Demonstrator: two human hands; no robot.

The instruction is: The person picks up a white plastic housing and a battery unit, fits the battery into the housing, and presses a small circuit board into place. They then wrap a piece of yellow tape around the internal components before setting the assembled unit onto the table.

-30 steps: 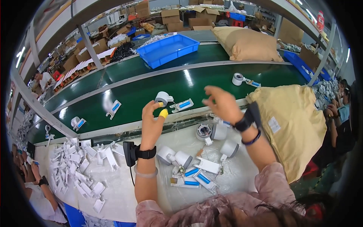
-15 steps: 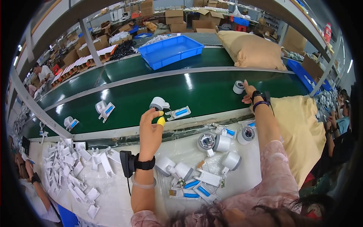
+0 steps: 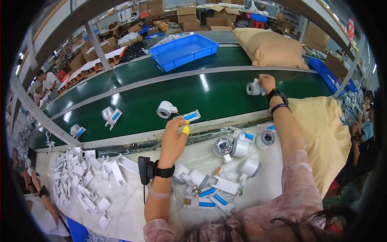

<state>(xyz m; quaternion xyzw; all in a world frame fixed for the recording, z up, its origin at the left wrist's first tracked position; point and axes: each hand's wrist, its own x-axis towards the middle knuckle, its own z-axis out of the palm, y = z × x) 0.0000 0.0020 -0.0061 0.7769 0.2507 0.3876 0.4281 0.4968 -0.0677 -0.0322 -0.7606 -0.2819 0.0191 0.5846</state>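
Note:
On the green belt a white round lamp-like head (image 3: 165, 109) is wired to a white battery holder (image 3: 191, 116) with a blue cell. My left hand (image 3: 174, 139) is at that holder's near end, thumb and forefinger in yellow finger cots and slightly apart; whether they touch it is hard to see. Further right, my right hand (image 3: 267, 83) is curled with fingers together over a battery holder (image 3: 263, 92), mostly hidden, beside another white round head (image 3: 253, 87). Below, on the plastic-covered table, lie several white heads (image 3: 250, 167) and battery holders with blue cells (image 3: 219, 201).
A heap of white plastic parts (image 3: 72, 173) lies at the left of the table. Two more assemblies (image 3: 111, 115) sit leftward on the belt. Beyond are a blue tray (image 3: 185, 52) and a tan sack (image 3: 270, 48); a yellowish cloth (image 3: 322, 137) lies right. A metal post (image 3: 42, 109) stands left.
My left hand has moved right, from the round head to its battery holder. My right hand has moved farther away and its fingers have curled; the head beside it has tipped onto its side.

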